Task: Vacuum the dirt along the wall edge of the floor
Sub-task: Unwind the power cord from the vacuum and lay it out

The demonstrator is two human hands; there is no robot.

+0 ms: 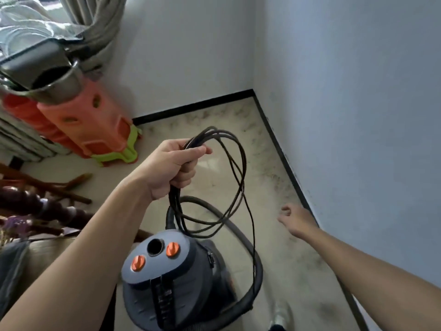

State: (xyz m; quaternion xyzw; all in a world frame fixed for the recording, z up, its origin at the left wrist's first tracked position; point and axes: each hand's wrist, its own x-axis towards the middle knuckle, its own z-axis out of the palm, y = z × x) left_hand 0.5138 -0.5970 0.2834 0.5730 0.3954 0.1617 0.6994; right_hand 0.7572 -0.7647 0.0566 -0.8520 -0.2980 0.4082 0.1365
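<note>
Fingers (195,151) of left hand (171,168): curled tight round a looped black power cord (173,201), held up off the floor, probably to keep it from trailing. Right hand (296,220): loosely curled, holding nothing, low beside the wall. Grey canister vacuum with orange knobs (171,271) and grey hose (259,271): below the coil. Dark speckled dirt (281,182): on beige tiled floor (262,139), along black skirting (287,163), apparently not yet vacuumed.

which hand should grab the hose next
Right. The right hand is free and hangs near the hose, while the left hand holds the coiled cord.
</note>
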